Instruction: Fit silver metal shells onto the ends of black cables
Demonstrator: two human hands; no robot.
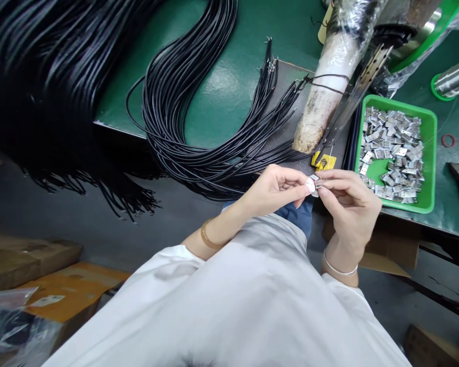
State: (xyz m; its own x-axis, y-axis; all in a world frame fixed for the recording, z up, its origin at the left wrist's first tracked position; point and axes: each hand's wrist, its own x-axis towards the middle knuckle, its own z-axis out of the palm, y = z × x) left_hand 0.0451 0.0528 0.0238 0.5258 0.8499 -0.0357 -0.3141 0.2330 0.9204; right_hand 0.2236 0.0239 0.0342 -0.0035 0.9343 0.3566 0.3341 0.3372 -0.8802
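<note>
Head view: left hand (277, 191) and right hand (350, 201) close together at the front edge of the green-topped desk (222, 76), both pinching with thumb and fingertips at a small, flat, silver-grey metal piece (315, 193). White covering (309, 184) noted at the left fingertips. Exact share of the grip between the two hands too small to tell.

Principal risk: loss of the piece. Probable cause: very little gripping surface, mostly hidden by fingers, with feel perhaps dulled by the covering. No support visible directly beneath; likely to drop onto the white cloth garment (248, 285) or past it to the grey floor.

Second risk: bending or misalignment, from uneven pressure between opposed fingertips.

Third risk: snagging. Thick bundle of glossy black round cables (214, 163) just behind the left hand, with loose bare ends; liable to catch or slide after a careless backward sweep.

Fourth risk: spillage. Bright green rectangular plastic tray (429, 163) at the desk's front edge, just beside the right hand, with a loose heap of shiny rectangular metal shells (401, 135) inside. Probable cause: a knock from the knuckles.
</note>
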